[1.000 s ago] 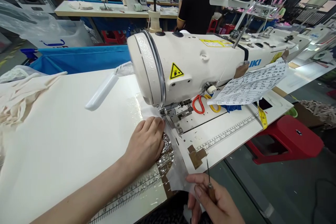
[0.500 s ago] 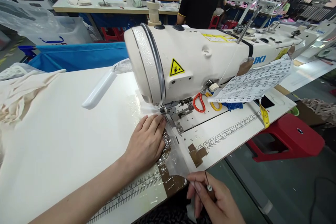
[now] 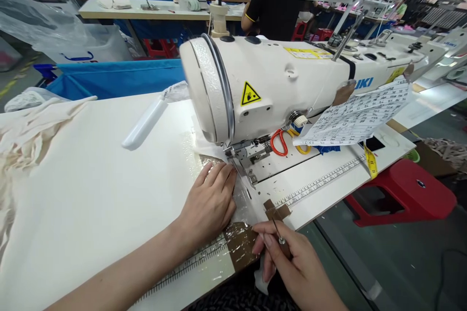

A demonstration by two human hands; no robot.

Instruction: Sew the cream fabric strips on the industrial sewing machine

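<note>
Our left hand (image 3: 210, 200) lies palm-down, unclenched, at the edge of the sheer white fabric (image 3: 246, 208), which runs between our hands toward the sewing machine (image 3: 277, 75). Our right hand (image 3: 294, 260) grasps an awl (image 3: 285, 249) and pinches the fabric near the edge of the worktop (image 3: 109, 170).

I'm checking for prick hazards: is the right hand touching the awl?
Touching. The head view shows the awl's brown handle lying within the right hand's curled grip, with its thin spike sticking out.
</note>
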